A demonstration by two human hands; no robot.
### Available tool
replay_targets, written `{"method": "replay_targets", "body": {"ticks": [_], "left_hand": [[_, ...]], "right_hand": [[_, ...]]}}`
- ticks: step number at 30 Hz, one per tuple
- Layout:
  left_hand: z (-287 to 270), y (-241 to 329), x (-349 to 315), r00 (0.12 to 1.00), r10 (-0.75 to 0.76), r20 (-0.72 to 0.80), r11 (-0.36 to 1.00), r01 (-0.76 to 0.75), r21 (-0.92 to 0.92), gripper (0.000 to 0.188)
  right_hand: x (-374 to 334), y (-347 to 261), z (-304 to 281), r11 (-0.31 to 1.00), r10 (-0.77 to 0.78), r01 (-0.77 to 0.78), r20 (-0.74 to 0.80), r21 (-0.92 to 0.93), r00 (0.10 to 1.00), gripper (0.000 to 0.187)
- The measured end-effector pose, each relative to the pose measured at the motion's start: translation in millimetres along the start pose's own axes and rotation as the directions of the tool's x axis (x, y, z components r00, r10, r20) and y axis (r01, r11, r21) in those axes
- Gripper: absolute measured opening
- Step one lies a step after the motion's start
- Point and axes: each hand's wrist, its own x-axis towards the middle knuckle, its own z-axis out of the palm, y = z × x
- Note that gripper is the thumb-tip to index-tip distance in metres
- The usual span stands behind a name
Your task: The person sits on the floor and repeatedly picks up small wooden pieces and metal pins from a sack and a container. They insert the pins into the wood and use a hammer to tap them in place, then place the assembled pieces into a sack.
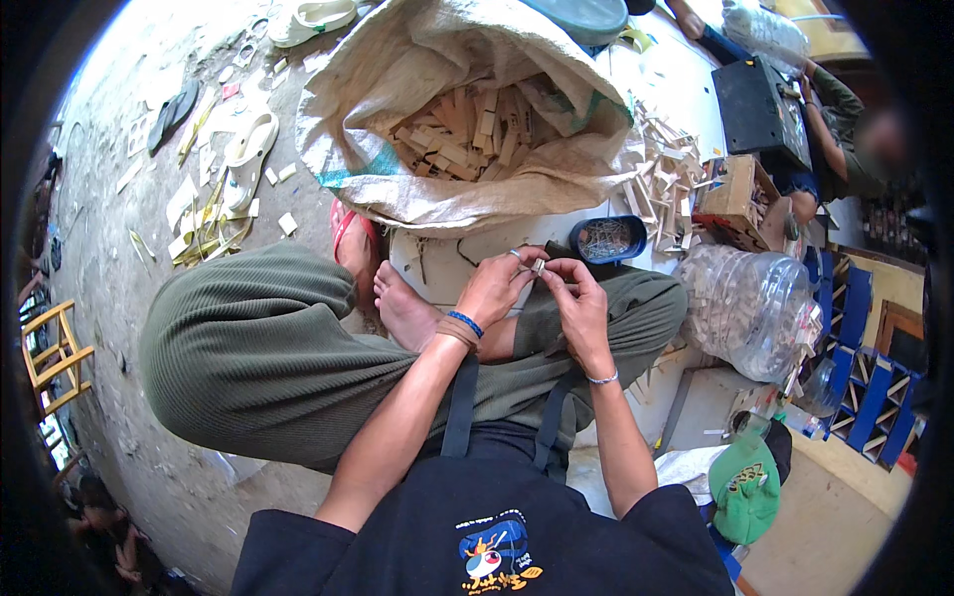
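My left hand (494, 291) and my right hand (581, 306) meet over my crossed legs. Between their fingertips is a small pale wooden piece (538, 266), much like a clothespin part; its far details are too small to make out. Both hands are closed on it in a pinch. Just beyond my right hand, a dark blue tub (608, 239) holds many small metal pieces that look like wire springs. In front of me stands a wide-open woven sack (373, 189) with many short wooden slats (477, 129) inside.
Loose wooden sticks (664, 179) lie heaped right of the sack, near a cardboard box (733, 194). A big clear plastic bottle (750, 303) full of wooden pieces lies at right, with a green cap (745, 487) nearer. Sandals (248, 159) and scraps litter the left floor. Another person (845, 129) sits far right.
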Motion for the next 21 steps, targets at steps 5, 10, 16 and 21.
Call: {"method": "replay_targets", "body": {"ticks": [5,10,16,21], "left_hand": [[-1,0,0,1.000,-0.019,0.008,0.999,0.019,0.033,0.037],[0,-1,1,1.000,0.006,-0.004,1.000,-0.006,0.010,0.038],[-2,1,1,1.000,0.009,-0.007,0.999,-0.009,0.031,0.037],[-1,0,1,1.000,0.006,-0.018,1.000,-0.005,0.028,0.037]], "right_hand": [[2,7,1,1.000,0.003,-0.004,0.034,0.024,0.999,0.019],[5,14,2,0.999,-0.019,0.016,0.056,0.052,0.998,0.021],[4,4,4,0.992,-0.096,0.098,0.028,-0.078,0.995,0.019],[6,-4,5,0.971,-0.170,0.171,0.018,-0.165,0.985,0.016]]}}
